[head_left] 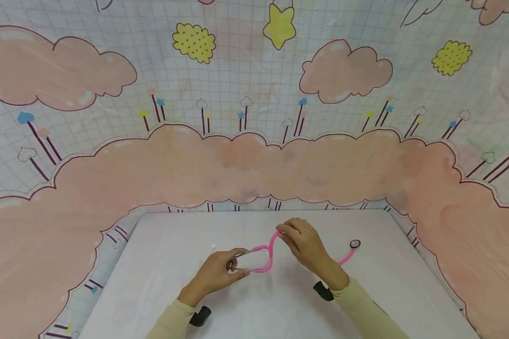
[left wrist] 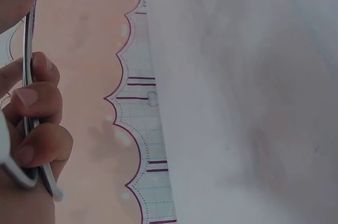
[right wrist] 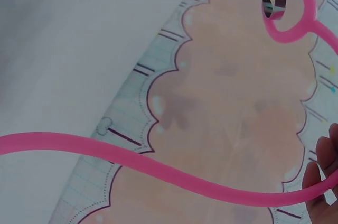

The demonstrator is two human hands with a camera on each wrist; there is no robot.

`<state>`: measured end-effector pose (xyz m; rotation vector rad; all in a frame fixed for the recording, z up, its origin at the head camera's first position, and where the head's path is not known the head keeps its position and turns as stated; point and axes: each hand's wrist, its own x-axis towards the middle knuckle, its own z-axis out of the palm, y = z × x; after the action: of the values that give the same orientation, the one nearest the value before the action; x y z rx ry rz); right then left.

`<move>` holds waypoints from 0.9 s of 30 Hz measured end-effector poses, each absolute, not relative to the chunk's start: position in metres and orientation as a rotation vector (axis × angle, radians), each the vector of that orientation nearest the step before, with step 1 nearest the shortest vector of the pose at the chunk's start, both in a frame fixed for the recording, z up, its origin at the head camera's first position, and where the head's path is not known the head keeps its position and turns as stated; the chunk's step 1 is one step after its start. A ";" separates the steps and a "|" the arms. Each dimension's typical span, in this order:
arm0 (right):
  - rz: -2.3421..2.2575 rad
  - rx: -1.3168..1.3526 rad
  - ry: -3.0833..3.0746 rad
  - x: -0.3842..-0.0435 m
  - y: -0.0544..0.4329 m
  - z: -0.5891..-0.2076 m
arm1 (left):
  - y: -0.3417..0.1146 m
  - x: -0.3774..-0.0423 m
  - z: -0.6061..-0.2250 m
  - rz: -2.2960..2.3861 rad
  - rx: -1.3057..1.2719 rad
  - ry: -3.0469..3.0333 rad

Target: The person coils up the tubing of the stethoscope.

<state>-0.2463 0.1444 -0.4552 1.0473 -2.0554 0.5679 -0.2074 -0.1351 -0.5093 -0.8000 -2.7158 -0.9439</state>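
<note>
A stethoscope with pink tubing (head_left: 271, 256) is held up over the white table. My left hand (head_left: 216, 272) grips its metal ear tubes (left wrist: 28, 39), fingers curled round them in the left wrist view. To the right, my right hand (head_left: 302, 241) pinches the pink tube just past the fork. From there the tube (right wrist: 174, 175) sweeps in a loose curve across the right wrist view. Its round, dark-rimmed chest piece (head_left: 355, 244) shows beyond the right forearm, which hides part of the tubing. One white ear tip (head_left: 213, 246) sticks up behind the left hand.
The white tabletop (head_left: 152, 263) spreads under both hands. Behind and around it hangs a cloth (head_left: 237, 165) printed with clouds and stars. A black device sits at the left wrist (head_left: 200, 316) and another at the right wrist (head_left: 324, 291).
</note>
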 end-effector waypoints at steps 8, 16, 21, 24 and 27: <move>0.704 1.077 -2.060 -0.249 0.144 -0.449 | -0.130 -0.201 -0.501 -0.971 -0.891 -2.610; 0.882 1.145 -2.108 -0.253 0.139 -0.450 | -0.124 -0.195 -0.491 -1.005 -0.974 -2.513; 0.949 1.216 -2.168 -0.255 0.134 -0.454 | -0.119 -0.192 -0.490 -1.007 -1.022 -2.426; 1.005 1.247 -2.214 -0.255 0.131 -0.456 | -0.117 -0.191 -0.490 -1.014 -1.054 -2.362; 1.045 1.254 -2.269 -0.256 0.127 -0.457 | -0.115 -0.192 -0.488 -1.023 -1.071 -2.309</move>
<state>-0.2556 0.1271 -0.4566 1.2540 -2.2693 1.0447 -0.1924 -0.1147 -0.4884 -1.0712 -2.3085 -1.0232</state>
